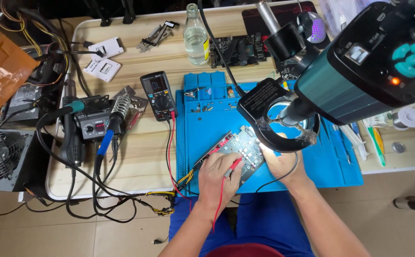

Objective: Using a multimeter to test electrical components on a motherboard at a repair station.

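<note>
A circuit board [238, 147] lies tilted on the blue work mat [336, 166], lit from above by the ring light [286, 121] of a microscope [360, 66]. My left hand [219, 178] rests on the board's near edge and grips a red test probe [234, 165] whose tip touches the board. My right hand [281, 164] sits at the board's right side, partly under the ring light; a black lead runs from it, but the probe itself is hidden. Red and black leads run back to a black multimeter [159, 95].
A soldering station [95, 126] with an iron in a coil stand [118, 107] sits to the left, amid cables. A glass bottle [196, 35], a second board [238, 50] and a mouse [310, 26] stand at the back. A fan unit [0, 157] is far left.
</note>
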